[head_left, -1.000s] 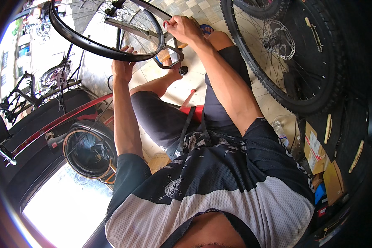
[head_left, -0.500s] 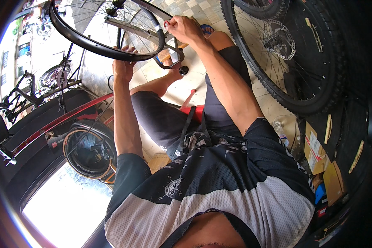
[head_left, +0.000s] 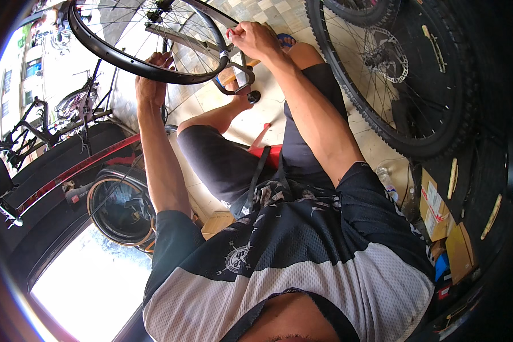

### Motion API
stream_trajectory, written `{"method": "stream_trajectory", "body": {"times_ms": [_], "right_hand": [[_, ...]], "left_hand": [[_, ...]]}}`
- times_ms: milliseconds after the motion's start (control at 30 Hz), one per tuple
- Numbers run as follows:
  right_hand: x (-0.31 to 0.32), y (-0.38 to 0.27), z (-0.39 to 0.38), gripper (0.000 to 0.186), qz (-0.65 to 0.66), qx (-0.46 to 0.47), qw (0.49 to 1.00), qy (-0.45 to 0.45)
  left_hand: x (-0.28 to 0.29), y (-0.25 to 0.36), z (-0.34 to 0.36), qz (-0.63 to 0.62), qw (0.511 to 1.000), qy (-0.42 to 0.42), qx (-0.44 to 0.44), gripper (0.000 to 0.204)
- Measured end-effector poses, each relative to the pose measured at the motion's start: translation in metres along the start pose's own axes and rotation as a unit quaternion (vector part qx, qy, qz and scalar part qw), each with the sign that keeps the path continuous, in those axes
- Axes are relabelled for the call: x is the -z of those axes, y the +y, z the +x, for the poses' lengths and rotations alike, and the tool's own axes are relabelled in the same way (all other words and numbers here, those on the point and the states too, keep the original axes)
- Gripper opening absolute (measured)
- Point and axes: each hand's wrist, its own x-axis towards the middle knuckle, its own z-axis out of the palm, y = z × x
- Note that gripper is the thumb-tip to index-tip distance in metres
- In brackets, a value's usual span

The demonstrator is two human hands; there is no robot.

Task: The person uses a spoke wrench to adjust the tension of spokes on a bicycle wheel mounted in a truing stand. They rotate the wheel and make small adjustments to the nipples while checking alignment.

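Note:
A bare bicycle wheel with a black rim (head_left: 125, 67) and thin spokes sits in a grey metal truing stand (head_left: 179, 39) in front of me. My left hand (head_left: 153, 80) is at the near left part of the rim, fingers curled over its inner side among the spokes; the rim hides part of the hand. To the right of the wheel, my right hand (head_left: 255, 41) is closed, pinching a small red tool (head_left: 229, 33) between thumb and finger beside the stand's arm. Most of that tool is covered by the fingers. A small white mark (head_left: 224, 54) shows on the rim's right side.
A large knobby-tyred wheel (head_left: 393, 74) with a disc rotor stands close on my right. Cardboard boxes (head_left: 436, 205) lie below it. At left are a red bar (head_left: 80, 174), more wheels (head_left: 122, 208) and a bicycle frame (head_left: 43, 125). My knees flank the stand.
My left hand has moved left and a little away from me along the rim. The white rim mark has shifted downward, so the wheel has turned slightly. My right hand has stayed put.

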Motion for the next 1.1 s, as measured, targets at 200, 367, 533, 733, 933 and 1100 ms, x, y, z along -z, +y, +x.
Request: {"method": "stream_trajectory", "body": {"times_ms": [200, 367, 533, 733, 933, 1100], "right_hand": [[0.002, -0.001, -0.001, 0.033, 0.0, -0.002, 1.0, -0.008], [0.002, -0.003, -0.002, 0.032, -0.004, -0.018, 1.0, -0.013], [0.002, -0.002, -0.001, 0.031, -0.006, -0.002, 1.0, -0.008], [0.001, -0.002, 0.001, 0.03, -0.011, -0.009, 1.0, -0.008], [-0.001, -0.001, 0.005, 0.028, -0.012, -0.003, 1.0, -0.01], [-0.017, 0.004, 0.007, 0.026, -0.014, 0.003, 1.0, -0.023]], "left_hand": [[-0.006, -0.031, -0.002, 0.04, 0.998, 0.036, 0.042, 0.037], [-0.002, -0.067, 0.004, 0.055, 0.994, 0.048, 0.082, 0.042], [0.011, -0.095, 0.019, 0.075, 0.987, 0.032, 0.137, 0.039], [0.01, -0.12, 0.03, 0.039, 0.991, 0.024, 0.123, 0.026], [0.013, -0.129, 0.037, 0.026, 0.992, 0.017, 0.121, 0.023], [0.013, -0.135, 0.041, 0.049, 0.99, 0.037, 0.128, 0.023]]}}
